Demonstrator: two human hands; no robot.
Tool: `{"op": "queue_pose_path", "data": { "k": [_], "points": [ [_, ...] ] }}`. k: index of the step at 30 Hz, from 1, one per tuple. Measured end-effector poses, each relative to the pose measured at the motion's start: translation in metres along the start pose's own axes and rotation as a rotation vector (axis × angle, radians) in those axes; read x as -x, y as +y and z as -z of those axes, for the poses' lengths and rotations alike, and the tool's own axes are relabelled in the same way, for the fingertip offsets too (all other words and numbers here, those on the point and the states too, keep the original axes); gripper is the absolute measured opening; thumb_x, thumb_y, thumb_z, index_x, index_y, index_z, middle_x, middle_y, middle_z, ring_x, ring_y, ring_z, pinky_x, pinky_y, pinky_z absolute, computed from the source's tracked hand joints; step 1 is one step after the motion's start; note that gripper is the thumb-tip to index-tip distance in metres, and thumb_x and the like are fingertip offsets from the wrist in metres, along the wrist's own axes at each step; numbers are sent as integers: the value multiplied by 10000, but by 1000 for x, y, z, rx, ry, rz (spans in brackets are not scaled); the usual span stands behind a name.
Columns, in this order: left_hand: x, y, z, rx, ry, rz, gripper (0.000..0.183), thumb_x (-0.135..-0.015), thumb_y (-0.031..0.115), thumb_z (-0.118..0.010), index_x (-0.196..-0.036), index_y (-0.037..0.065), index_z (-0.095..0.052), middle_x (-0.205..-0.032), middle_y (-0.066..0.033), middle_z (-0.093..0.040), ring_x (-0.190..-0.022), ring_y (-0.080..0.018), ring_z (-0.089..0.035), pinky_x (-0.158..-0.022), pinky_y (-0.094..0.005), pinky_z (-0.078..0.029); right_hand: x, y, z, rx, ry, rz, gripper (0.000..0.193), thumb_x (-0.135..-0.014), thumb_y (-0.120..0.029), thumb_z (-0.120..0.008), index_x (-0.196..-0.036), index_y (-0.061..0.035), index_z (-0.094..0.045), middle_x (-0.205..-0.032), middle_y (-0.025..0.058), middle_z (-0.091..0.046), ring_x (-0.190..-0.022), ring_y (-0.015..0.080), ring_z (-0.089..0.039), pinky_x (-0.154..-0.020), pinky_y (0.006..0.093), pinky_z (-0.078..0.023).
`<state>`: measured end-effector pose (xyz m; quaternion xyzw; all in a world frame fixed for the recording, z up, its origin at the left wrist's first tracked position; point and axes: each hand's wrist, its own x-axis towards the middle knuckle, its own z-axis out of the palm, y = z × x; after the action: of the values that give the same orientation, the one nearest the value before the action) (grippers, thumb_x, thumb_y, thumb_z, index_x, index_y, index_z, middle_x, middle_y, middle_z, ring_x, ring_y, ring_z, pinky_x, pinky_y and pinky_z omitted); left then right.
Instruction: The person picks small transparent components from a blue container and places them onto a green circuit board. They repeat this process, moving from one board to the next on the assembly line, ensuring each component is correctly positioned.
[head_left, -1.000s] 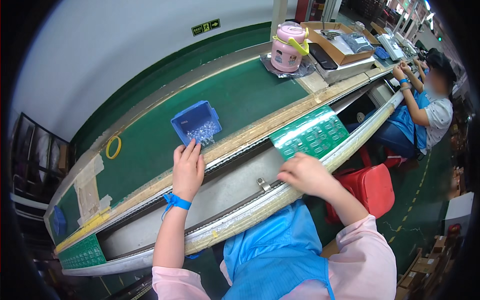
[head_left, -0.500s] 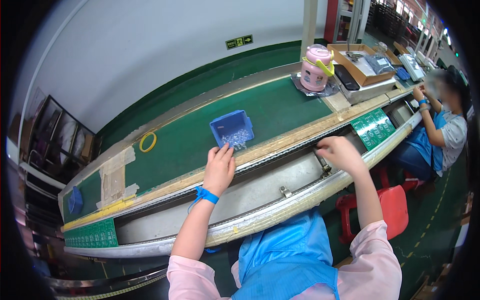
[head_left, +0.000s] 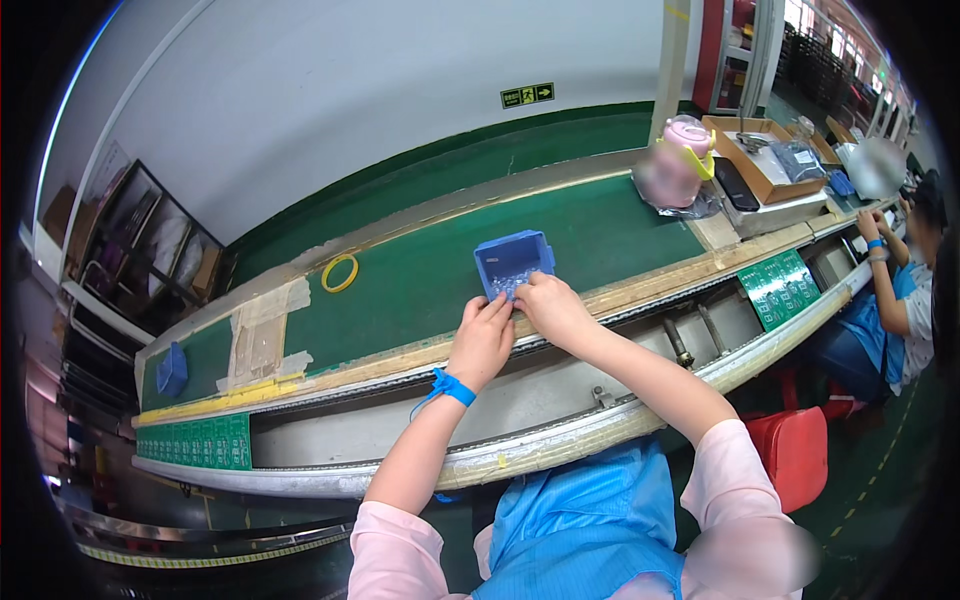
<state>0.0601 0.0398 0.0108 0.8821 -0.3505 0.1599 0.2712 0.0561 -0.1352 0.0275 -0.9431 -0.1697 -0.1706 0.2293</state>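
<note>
A blue bin [head_left: 513, 247] holding many small clear parts [head_left: 514, 283] sits on the green bench top, its open front toward me. My left hand [head_left: 482, 342], with a blue band at the wrist, is at the bin's front edge, its fingers drawn together. Beside it, my right hand [head_left: 553, 310] reaches over the bin's front right corner, fingertips bent into a pinch among the clear parts. Whatever either hand grips is too small or hidden. Green circuit boards lie across the conveyor rails: one board [head_left: 778, 290] to the right, another [head_left: 195, 443] at the far left.
A yellow tape roll [head_left: 340, 287] and a small blue bin [head_left: 172, 370] lie to the left. On the right stand a pink jug [head_left: 670, 175] and a cardboard box [head_left: 765, 160]. A co-worker [head_left: 890, 300] sits beyond a red stool [head_left: 790, 455]. The conveyor's metal rail [head_left: 480, 468] runs before me.
My right hand has swung left from above the conveyor to the blue bin, beside my left hand. My left hand stays by the bin's front. The whole view has shifted and turned a little.
</note>
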Motion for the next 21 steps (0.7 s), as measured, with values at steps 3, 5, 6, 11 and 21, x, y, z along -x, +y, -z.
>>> {"op": "queue_pose_path", "data": {
  "k": [3,5,6,11,21],
  "points": [
    [0,2,0,5,9,18,299,-880,79,-593,-1149,-25,-670,-1264,-175,-638,-1126,-380,-539,-985,-433,-470,-2,1,-8,87,23,29,125,-777,-7,-654,-901,8,-651,-945,196,-629,-929,355,-650,-808,409,-557],
    [-1,1,-1,4,13,23,299,-876,76,-595,-1146,-26,-672,-1257,-178,-641,-1121,-381,-540,-982,-433,-471,-2,0,-11,112,48,69,138,-761,16,-640,-899,8,-639,-947,193,-623,-926,353,-647,-806,406,-559],
    [-1,0,-1,0,14,24,300,-874,75,-596,-1146,-26,-673,-1254,-180,-642,-1118,-381,-540,-980,-434,-471,-1,1,-12,125,61,89,146,-753,28,-632,-897,8,-633,-948,192,-620,-925,352,-645,-805,404,-560],
    [-4,2,-2,3,23,23,296,-870,75,-604,-1137,-29,-677,-1247,-186,-644,-1104,-389,-540,-976,-436,-469,-5,11,-19,-17,204,128,143,-768,41,-619,-907,15,-633,-948,182,-619,-914,356,-640,-798,420,-554],
    [-1,-3,0,41,86,44,278,-856,51,-626,-1114,-39,-677,-1265,-173,-623,-1139,-391,-523,-993,-443,-451,2,9,1,-335,281,41,145,-821,30,-597,-934,20,-687,-942,172,-655,-887,370,-648,-793,435,-537]
  ]
}}
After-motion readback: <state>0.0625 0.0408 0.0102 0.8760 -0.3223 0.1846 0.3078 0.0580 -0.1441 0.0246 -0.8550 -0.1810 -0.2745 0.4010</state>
